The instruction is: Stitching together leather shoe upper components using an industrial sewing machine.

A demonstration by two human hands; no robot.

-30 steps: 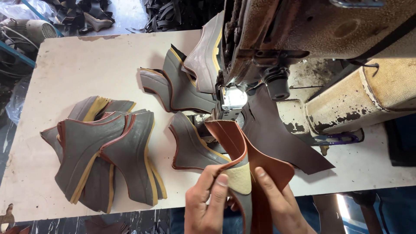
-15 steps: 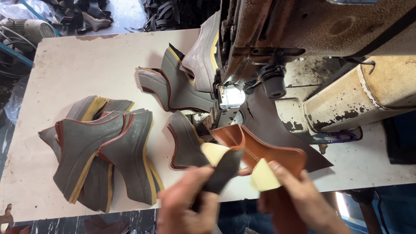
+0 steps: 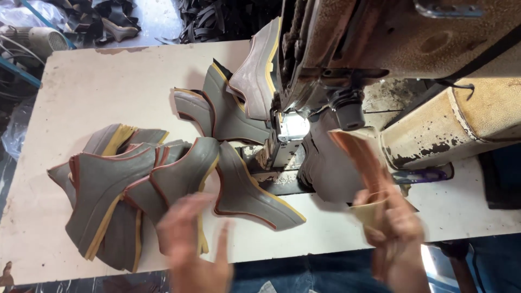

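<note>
My left hand [image 3: 198, 239] is blurred with motion, fingers spread, touching the near edge of a grey leather shoe piece [image 3: 179, 179] on top of the pile at the left. My right hand [image 3: 393, 228] grips a brown leather piece with a pale lining [image 3: 363, 160], held up beside the sewing machine. Another grey piece with a red and yellow edge [image 3: 247, 195] lies on the table in front of the needle area [image 3: 290, 133].
A worn industrial sewing machine [image 3: 391, 59] fills the upper right. A stack of grey pieces [image 3: 103, 190] sits on the pale table [image 3: 108, 81] at the left, more pieces [image 3: 233, 103] behind the needle. Dark scraps lie on the floor beyond the table.
My hands have parted: the left swung out to the pile of grey pieces, and the right carried the brown piece up to the right, beside the machine.
</note>
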